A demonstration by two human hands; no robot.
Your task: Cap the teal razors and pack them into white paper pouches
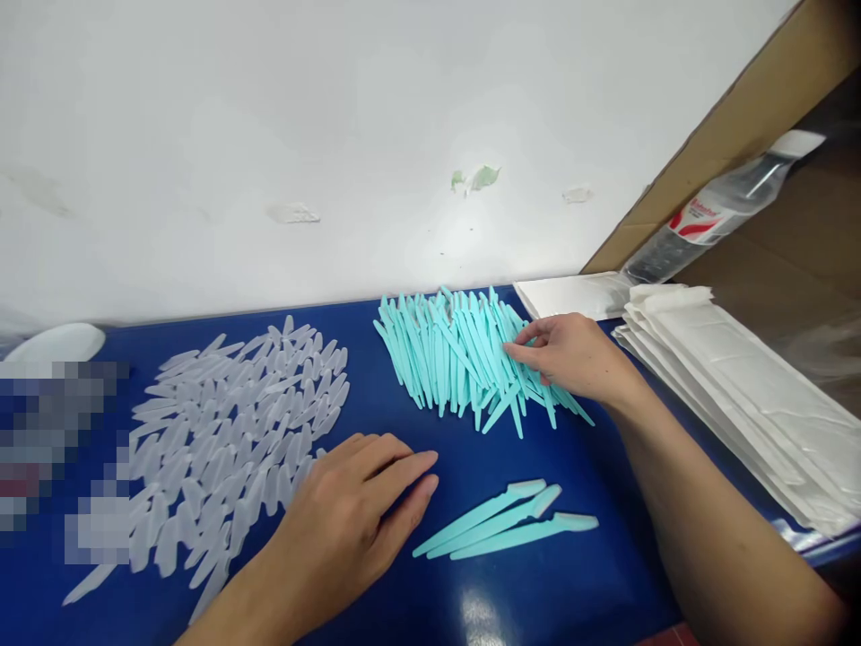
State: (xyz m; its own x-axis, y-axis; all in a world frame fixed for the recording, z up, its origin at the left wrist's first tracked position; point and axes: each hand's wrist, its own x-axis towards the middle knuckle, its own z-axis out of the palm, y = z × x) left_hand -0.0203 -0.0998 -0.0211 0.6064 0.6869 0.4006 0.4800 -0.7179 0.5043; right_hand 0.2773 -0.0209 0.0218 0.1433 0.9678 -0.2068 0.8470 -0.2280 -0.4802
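Turquoise eyebrow razors [440, 354] lie heaped on the blue table, near the wall. At the right side of that heap, my right hand [571, 354] has thumb and fingers pinched on a razor; its exact grip is partly hidden. My left hand [367, 507] hovers low over the table with fingers stretched out and nothing between them. Just right of its fingertips, three eyebrow razors [504, 525] lie side by side, their blade ends pointing right. Left of my left hand spreads a wide pile of translucent whitish plastic blade covers [235, 431], partly hidden by the hand.
A stack of white plastic packets [733, 386] lies along the right edge. Behind it, a clear bottle [719, 206] leans in an open cardboard box [713, 117]. The white wall [377, 135] bounds the table [538, 597] at the back. A white round item [57, 345] sits far left.
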